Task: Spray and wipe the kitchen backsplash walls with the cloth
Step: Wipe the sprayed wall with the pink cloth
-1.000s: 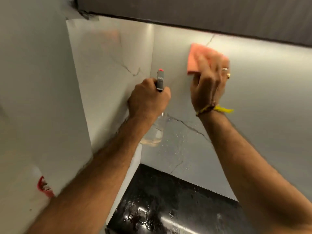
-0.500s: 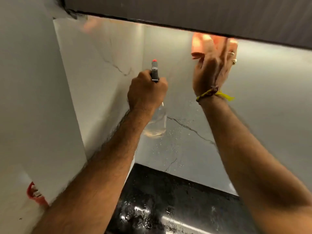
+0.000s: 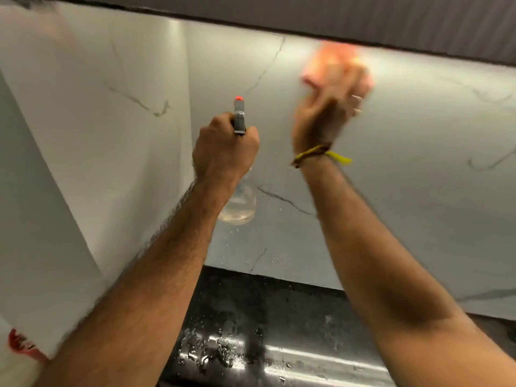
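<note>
My right hand [image 3: 326,118] presses an orange cloth [image 3: 332,61] flat against the white marbled backsplash wall [image 3: 418,152], high up just under the dark cabinet; both are blurred by motion. My left hand [image 3: 224,152] is closed around the neck of a clear spray bottle [image 3: 238,203], whose grey head with an orange nozzle tip [image 3: 238,98] points at the back wall near the corner. Water droplets speckle the wall below the bottle.
A dark upper cabinet underside [image 3: 335,15] runs across the top. The black countertop [image 3: 251,331] below is wet and glossy. A white side wall [image 3: 83,135] meets the backsplash at the left corner. A red object [image 3: 19,343] peeks out at the lower left.
My right hand slid the cloth up to the cabinet edge and then rightward along the wall. The left hand with the bottle stayed near the corner.
</note>
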